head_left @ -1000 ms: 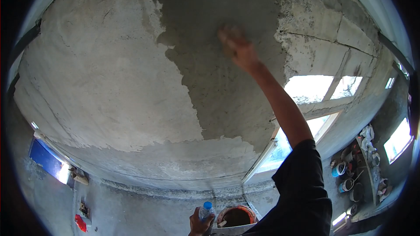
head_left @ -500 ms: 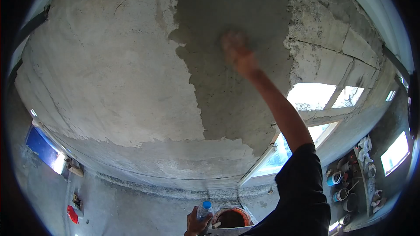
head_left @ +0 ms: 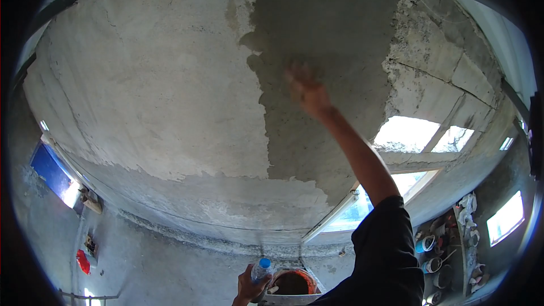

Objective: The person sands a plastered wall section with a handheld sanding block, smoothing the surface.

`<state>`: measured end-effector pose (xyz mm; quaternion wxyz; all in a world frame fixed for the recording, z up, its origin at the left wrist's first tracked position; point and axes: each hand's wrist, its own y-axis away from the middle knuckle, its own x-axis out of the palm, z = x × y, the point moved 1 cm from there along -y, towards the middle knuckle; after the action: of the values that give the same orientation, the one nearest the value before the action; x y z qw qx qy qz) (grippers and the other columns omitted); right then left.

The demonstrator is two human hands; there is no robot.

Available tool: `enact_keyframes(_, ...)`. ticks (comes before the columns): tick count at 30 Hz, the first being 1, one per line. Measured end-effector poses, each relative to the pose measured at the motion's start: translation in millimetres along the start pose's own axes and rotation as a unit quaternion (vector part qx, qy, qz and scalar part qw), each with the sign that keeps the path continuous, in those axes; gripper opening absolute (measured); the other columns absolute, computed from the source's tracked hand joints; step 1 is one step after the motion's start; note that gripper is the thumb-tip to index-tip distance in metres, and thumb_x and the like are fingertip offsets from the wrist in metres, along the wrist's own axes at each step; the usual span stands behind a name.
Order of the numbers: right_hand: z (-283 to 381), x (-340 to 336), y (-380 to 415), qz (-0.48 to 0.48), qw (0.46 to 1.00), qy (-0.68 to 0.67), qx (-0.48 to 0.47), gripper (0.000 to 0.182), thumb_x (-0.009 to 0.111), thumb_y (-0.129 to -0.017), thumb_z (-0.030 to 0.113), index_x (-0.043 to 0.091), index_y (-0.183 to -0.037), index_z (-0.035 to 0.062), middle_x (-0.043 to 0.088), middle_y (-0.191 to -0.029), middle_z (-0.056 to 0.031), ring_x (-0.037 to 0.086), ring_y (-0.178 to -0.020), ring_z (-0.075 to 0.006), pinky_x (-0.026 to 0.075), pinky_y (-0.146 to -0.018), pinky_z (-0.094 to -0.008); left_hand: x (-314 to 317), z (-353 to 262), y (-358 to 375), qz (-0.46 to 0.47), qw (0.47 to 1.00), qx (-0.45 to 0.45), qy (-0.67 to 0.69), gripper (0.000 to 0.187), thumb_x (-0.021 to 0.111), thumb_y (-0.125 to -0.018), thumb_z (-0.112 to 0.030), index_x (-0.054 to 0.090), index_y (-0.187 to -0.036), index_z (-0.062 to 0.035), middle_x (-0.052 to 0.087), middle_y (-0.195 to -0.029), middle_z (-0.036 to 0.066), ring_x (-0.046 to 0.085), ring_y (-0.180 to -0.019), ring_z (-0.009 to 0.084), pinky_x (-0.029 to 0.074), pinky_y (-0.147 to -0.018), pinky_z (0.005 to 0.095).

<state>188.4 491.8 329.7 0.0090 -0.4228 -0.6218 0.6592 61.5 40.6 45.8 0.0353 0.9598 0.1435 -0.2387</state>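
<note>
My right hand [head_left: 309, 92] is raised against the wall, over the dark damp-looking band of plaster [head_left: 323, 17]. Its fingers are blurred, so anything under them cannot be made out. Low in the view, my left hand [head_left: 247, 288] is wrapped round a clear plastic bottle [head_left: 260, 272] with a blue cap. Just right of the bottle stands an orange-rimmed bucket [head_left: 311, 281] with dark brown contents. A small pale object [head_left: 273, 290] shows at the bucket's near left side.
Lighter plaster [head_left: 164, 79] lies left of the dark band; rough cracked wall [head_left: 425, 56] lies right. Below that are bright window openings [head_left: 408, 134]. Several buckets [head_left: 433, 264] stand at lower right. A red item [head_left: 83, 262] lies on the floor at left.
My right hand has moved down and to the left across the dark plaster. The view has shifted slightly left. My left hand still grips the bottle.
</note>
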Motion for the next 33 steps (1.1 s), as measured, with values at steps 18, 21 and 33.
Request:
enact_keyframes(18, 325, -6, 493, -0.118, 0.107, -0.595, 0.787, 0.026, 0.051, -0.093, 0.022, 0.051, -0.115, 0.0085, 0.057, -0.106, -0.0123, 0.056, -0.096, -0.0312, 0.046, -0.079, -0.0577, 36, -1, -55, 0.368, 0.872, -0.09, -0.309, 0.097, 0.05, -0.063, -0.082, 0.055, -0.116, -0.0014, 0.064, -0.103, 0.022, 0.061, -0.101, 0.0335, 0.046, -0.088, 0.0403)
enact_keyframes(21, 330, -11, 496, -0.145, 0.091, -0.587, 0.792, 0.025, 0.052, -0.092, 0.023, 0.051, -0.112, 0.0086, 0.058, -0.104, -0.0123, 0.057, -0.093, -0.0317, 0.048, -0.078, -0.0566, 48, -9, -53, 0.42, 0.841, -0.083, -0.332, 0.095, 0.05, -0.063, -0.082, 0.055, -0.114, -0.0029, 0.065, -0.102, 0.019, 0.062, -0.098, 0.0327, 0.047, -0.085, 0.0405)
enact_keyframes(33, 257, -68, 469, -0.307, 0.294, -0.505, 0.751, 0.027, 0.069, -0.074, 0.001, 0.059, -0.098, 0.0082, 0.062, -0.09, -0.0077, 0.062, -0.083, -0.0221, 0.055, -0.069, -0.0397, 62, -40, -33, 0.357, 0.904, 0.026, -0.236, 0.091, 0.053, -0.067, -0.078, 0.051, -0.121, -0.0038, 0.064, -0.099, 0.024, 0.062, -0.096, 0.0371, 0.048, -0.084, 0.042)
